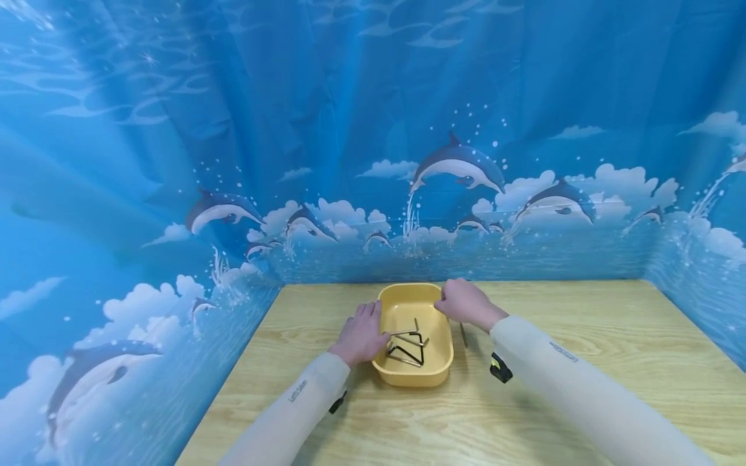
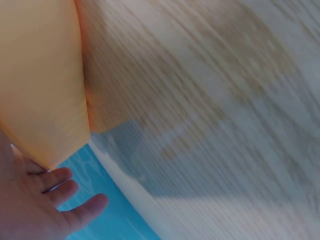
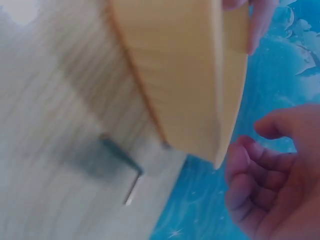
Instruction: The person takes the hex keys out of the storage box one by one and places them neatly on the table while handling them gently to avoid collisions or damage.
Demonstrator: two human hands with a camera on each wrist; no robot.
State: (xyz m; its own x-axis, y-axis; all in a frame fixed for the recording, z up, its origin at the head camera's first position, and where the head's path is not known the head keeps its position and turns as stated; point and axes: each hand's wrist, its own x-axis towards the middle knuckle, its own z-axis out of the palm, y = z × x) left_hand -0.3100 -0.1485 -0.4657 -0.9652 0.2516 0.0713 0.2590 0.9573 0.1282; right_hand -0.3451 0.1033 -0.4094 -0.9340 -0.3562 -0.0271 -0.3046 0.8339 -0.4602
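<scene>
On the wooden table [image 1: 373, 427] sits a yellow tub [image 1: 410, 380], its near end toward the person; several L-shaped metal keys [image 1: 421, 353] lie crossed at odd angles on its floor, mostly in the near half, where the raised walls presumably stop them sliding away; another key [image 3: 122, 157] lies outside, on the table just right of the tub; level with these, the left hand [image 1: 361, 333] holds the left rim, thumb over the edge and fingers outstretched along the outer wall, probably to steady it; a little farther, the right hand [image 1: 466, 303] is at the far right corner, fingers curled in, thumb apart, nothing visible in its grasp; whether it touches the rim is unclear; farthest stands the dolphin-printed curtain [image 1: 361, 129].
</scene>
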